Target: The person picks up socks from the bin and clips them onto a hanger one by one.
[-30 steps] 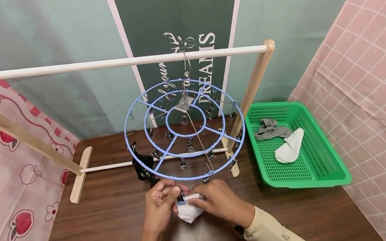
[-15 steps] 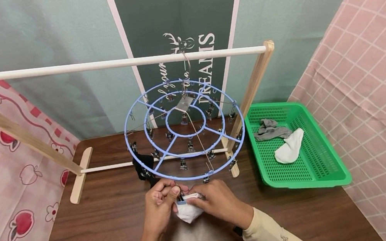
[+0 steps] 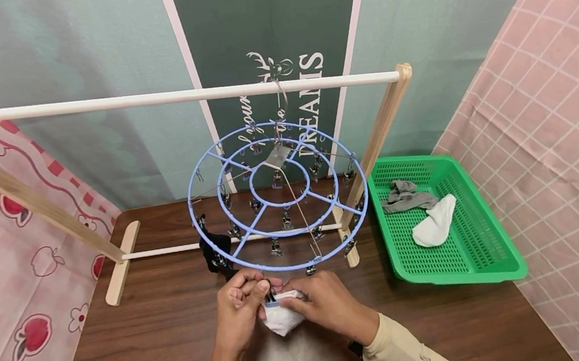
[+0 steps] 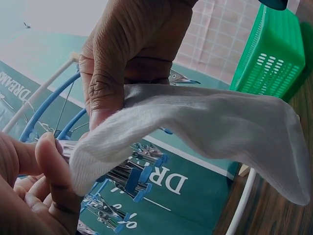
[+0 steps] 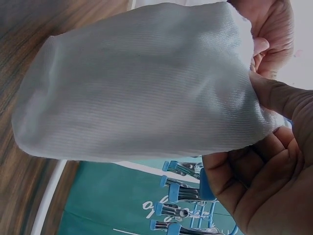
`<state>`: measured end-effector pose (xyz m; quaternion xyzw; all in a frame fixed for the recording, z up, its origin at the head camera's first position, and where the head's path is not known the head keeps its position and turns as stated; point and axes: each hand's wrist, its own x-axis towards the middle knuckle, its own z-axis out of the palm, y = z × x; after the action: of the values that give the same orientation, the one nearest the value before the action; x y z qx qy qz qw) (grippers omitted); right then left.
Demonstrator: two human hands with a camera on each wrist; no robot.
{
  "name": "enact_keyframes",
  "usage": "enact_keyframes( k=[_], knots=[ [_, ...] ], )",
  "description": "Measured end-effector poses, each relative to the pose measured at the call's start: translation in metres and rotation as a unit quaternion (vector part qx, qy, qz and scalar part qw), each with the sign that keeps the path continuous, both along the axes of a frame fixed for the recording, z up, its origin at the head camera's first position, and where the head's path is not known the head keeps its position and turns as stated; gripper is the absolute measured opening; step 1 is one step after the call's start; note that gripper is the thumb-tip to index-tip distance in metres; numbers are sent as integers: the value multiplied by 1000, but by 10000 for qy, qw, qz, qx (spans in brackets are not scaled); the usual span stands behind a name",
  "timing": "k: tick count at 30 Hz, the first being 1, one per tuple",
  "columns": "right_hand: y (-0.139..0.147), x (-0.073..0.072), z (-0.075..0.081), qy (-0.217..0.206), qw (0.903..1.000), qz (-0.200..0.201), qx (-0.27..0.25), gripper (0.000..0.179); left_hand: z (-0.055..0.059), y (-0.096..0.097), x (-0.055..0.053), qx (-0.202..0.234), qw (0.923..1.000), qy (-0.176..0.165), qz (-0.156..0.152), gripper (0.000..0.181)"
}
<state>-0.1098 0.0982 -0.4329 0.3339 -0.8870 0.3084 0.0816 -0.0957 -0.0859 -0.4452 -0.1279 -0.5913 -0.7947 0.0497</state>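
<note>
A white sock point(image 3: 283, 320) hangs below the near rim of the blue round clip hanger point(image 3: 256, 265). My right hand point(image 3: 335, 307) pinches its cuff between thumb and fingers; in the right wrist view the sock point(image 5: 137, 88) stretches out sideways from that grip. My left hand point(image 3: 237, 316) pinches a metal clip point(image 3: 271, 296) with blue tips right at the cuff. The left wrist view shows the clip point(image 4: 66, 148) partly hidden behind fingers and sock. A black sock point(image 3: 216, 250) hangs from the hanger's left side.
The hanger hooks onto the white rail point(image 3: 156, 99) of a wooden-legged rack. At right stands a green basket point(image 3: 466, 275) holding a grey sock point(image 3: 408, 197) and another white sock point(image 3: 435, 221). Several metal clips dangle from the rings. Patterned curtains enclose the brown table point(image 3: 127, 347).
Both hands stay in almost the same place at the cuff and clip. The whole head view has shifted very slightly.
</note>
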Motion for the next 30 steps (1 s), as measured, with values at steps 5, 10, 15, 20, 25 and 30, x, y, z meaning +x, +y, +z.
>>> enact_keyframes(
  k=[5,10,15,20,25,30],
  knots=[
    [0,0,0,-33,10000,8,-48,12,0,0,0,-5,10000,-25,3,10],
    [-1,0,0,-23,10000,-15,-68,11,0,0,0,86,9999,-88,7,12],
    [-1,1,0,-53,9999,-40,-84,11,-1,0,1,123,9997,-197,19,14],
    [-1,1,-1,-79,9998,-79,-154,11,-1,0,2,146,9993,-336,93,16],
    [-1,2,-4,-122,9996,-108,-236,11,0,-1,2,72,9989,-424,170,17],
    [-1,3,-5,-161,9994,-94,-306,10,0,-2,2,75,9992,-366,147,16]
  ],
)
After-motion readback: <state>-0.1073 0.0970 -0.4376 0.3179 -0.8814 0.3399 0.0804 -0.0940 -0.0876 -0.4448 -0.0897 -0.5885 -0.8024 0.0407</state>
